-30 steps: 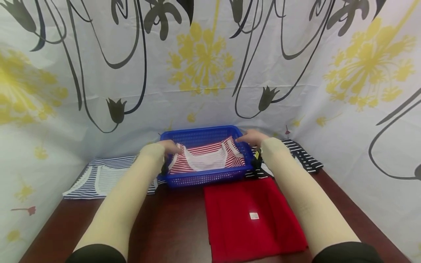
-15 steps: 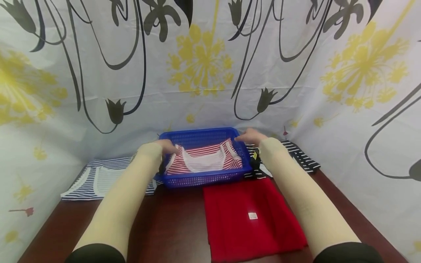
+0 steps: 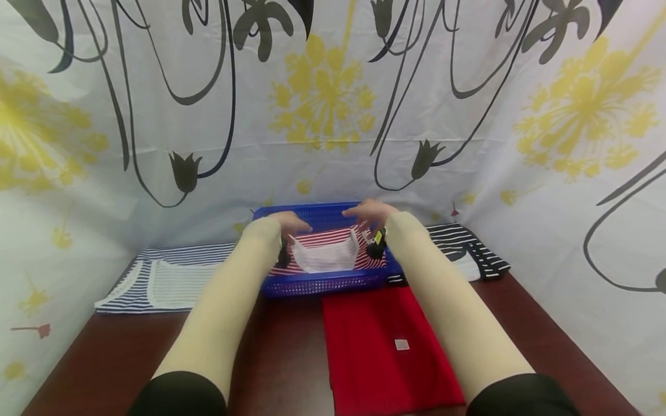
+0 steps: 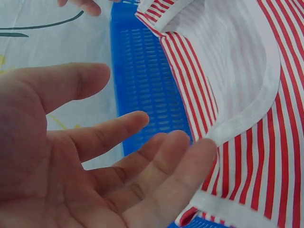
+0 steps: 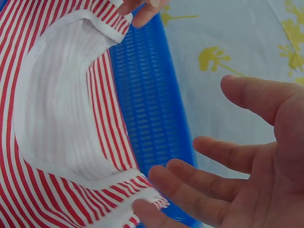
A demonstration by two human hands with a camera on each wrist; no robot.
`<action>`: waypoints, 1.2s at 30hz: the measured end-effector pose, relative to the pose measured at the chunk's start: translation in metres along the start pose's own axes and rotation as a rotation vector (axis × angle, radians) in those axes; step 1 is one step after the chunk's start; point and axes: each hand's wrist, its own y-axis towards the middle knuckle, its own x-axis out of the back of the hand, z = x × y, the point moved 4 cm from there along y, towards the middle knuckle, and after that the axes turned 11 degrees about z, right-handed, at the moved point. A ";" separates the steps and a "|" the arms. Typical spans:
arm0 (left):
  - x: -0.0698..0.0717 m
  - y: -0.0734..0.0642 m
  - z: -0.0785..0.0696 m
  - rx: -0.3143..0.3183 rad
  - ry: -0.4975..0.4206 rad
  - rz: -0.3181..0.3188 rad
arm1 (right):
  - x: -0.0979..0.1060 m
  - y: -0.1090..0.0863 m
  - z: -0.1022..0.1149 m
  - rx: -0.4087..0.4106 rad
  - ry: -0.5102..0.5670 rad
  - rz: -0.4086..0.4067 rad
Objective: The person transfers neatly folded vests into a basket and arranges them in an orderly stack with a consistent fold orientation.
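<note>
A red-and-white striped top [image 3: 328,254] with a wide white-edged neckline lies folded in a blue perforated plastic basket [image 3: 322,286]. Over the left part of the top is my left hand [image 3: 290,222]; in the left wrist view its fingers [image 4: 166,161] are spread and loosely bent, holding nothing. The right hand [image 3: 370,212] hovers at the right shoulder of the top. Its fingers [image 5: 204,190] are likewise spread apart in the right wrist view, with nothing gripped. Whether any fingertip touches the cloth, I cannot tell.
A blue-and-white striped top [image 3: 182,283] lies left of the basket. To the right is a black-and-white striped garment [image 3: 468,254], partly behind my arm. A folded red garment [image 3: 380,352] with a white label lies in front on the dark brown table [image 3: 291,352]. A patterned curtain [image 3: 234,115] hangs behind.
Both hands have moved inward from the left and right ends of the basket, closer together above the striped top. The top and basket stay in about the same place.
</note>
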 end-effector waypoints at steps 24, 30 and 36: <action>-0.003 0.006 0.027 0.133 0.001 0.076 | -0.003 0.033 -0.033 -0.093 -0.118 0.147; -0.005 -0.004 0.026 0.152 -0.078 0.096 | -0.006 0.033 -0.030 -0.093 -0.184 0.133; -0.006 0.001 0.029 0.151 -0.038 0.129 | -0.007 0.040 -0.038 -0.110 -0.194 0.137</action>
